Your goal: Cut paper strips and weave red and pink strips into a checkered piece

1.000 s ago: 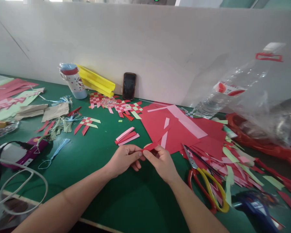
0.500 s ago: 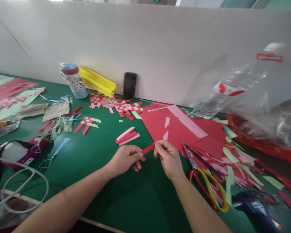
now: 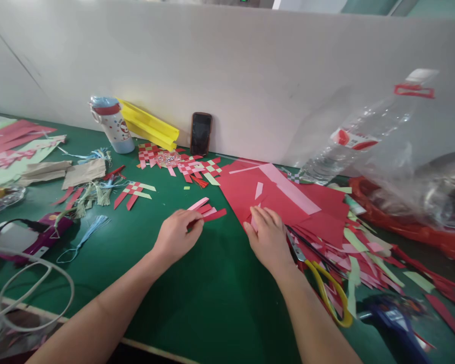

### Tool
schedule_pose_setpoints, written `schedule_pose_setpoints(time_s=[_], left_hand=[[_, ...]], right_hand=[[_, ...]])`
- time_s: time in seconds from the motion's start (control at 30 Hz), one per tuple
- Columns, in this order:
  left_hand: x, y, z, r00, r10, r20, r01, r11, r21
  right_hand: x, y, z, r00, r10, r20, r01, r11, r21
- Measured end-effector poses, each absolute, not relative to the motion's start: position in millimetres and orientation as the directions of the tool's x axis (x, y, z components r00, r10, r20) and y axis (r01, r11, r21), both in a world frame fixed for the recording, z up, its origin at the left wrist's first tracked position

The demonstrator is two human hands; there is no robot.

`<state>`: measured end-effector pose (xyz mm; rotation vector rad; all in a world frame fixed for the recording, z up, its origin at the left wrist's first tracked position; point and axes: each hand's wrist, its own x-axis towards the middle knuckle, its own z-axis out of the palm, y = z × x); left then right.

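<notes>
My left hand (image 3: 180, 233) is closed on one end of a folded red paper strip (image 3: 217, 214), holding it low over the table. Just behind lie pink and red paper strips (image 3: 197, 203), partly hidden by the fingers. My right hand (image 3: 269, 236) rests palm down at the left edge of the red paper sheets (image 3: 301, 197). Its fingers are stretched out over a short pink paper strip (image 3: 255, 223), which shows between thumb and forefinger. Scissors with yellow and red handles (image 3: 328, 288) lie beside the right wrist, partly covered by the forearm.
Woven paper pieces (image 3: 134, 192), tassels (image 3: 91, 232) and a phone (image 3: 201, 134) are on the left and at the back. To the right are paper scraps (image 3: 364, 253), a blue glue gun (image 3: 396, 318) and a large plastic bottle (image 3: 349, 136). A cup (image 3: 114, 126) stands against the partition.
My hands have parted. The left has carried the red strip left and away from me to the small strips; the right has let go of it and moved onto the red sheets.
</notes>
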<state>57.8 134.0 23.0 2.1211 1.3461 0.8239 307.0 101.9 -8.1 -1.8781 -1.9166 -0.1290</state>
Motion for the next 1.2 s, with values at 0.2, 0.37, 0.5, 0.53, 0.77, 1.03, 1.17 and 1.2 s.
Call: schedule_pose_setpoints(time_s=[0.2, 0.37, 0.5, 0.53, 0.77, 1.03, 1.17, 1.2], left_hand=[[51.4, 143.6, 13.0, 0.285, 0.912, 0.295, 0.801, -0.395, 0.449], [51.1, 143.8, 7.6, 0.240, 0.942, 0.233, 0.896, -0.307, 0.321], [51.7, 143.5, 6.3, 0.231, 0.941, 0.247, 0.899, -0.303, 0.317], [52.1, 143.2, 6.2, 0.234, 0.937, 0.259, 0.890, -0.313, 0.331], [58.4, 136.6, 7.4, 0.331, 0.832, 0.446, 0.705, -0.532, 0.470], [70.3, 122.2, 14.5, 0.517, 0.785, 0.341, 0.372, -0.565, 0.737], [70.1, 121.0, 16.2, 0.567, 0.763, 0.310, 0.330, -0.555, 0.764], [69.4, 121.1, 17.3, 0.578, 0.759, 0.300, 0.325, -0.551, 0.769]], right_hand=[[294.6, 96.5, -10.6, -0.021, 0.968, 0.252, 0.990, 0.056, -0.132], [288.4, 93.6, -2.6, -0.083, 0.951, 0.299, 0.976, 0.139, -0.170], [283.6, 92.2, 0.4, -0.106, 0.932, 0.346, 0.967, 0.178, -0.184], [282.8, 92.0, 0.5, -0.111, 0.929, 0.353, 0.965, 0.186, -0.185], [282.0, 93.5, 2.0, -0.142, 0.890, 0.433, 0.941, 0.257, -0.220], [263.0, 73.5, 27.2, -0.033, 0.953, 0.302, 0.419, 0.288, -0.861], [258.3, 69.5, 28.3, -0.055, 0.998, 0.042, 0.034, 0.044, -0.998], [259.1, 70.7, 27.8, -0.041, 0.999, 0.016, -0.064, 0.013, -0.998]])
